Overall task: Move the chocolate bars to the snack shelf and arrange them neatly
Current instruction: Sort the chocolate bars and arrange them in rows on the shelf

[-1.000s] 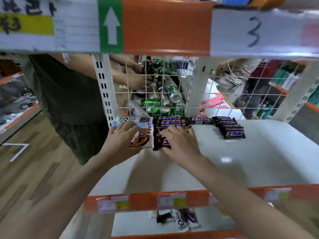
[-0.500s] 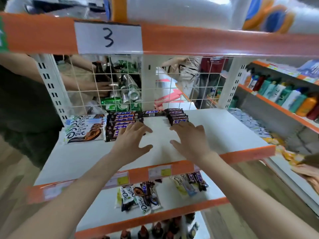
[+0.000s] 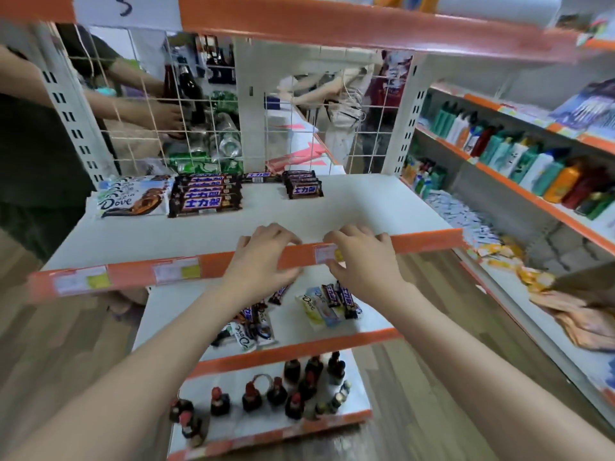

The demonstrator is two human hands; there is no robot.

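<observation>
Both hands have drawn back from the chocolate rows to the shelf's front lip. The left hand [image 3: 263, 257] and right hand [image 3: 362, 261] hang over the orange edge strip [image 3: 213, 269] with fingers loosely curled, holding nothing. At the back of the white snack shelf [image 3: 349, 207] lie Dove bars [image 3: 133, 199], a dark bar stack [image 3: 206, 194] just beside them, and a smaller stack [image 3: 304, 188] apart. More bars [image 3: 329, 304] lie scattered on the shelf below.

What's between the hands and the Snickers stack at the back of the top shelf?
Nothing: in the head view, only bare white shelf lies between the left hand, the right hand and the Snickers stack.
</observation>
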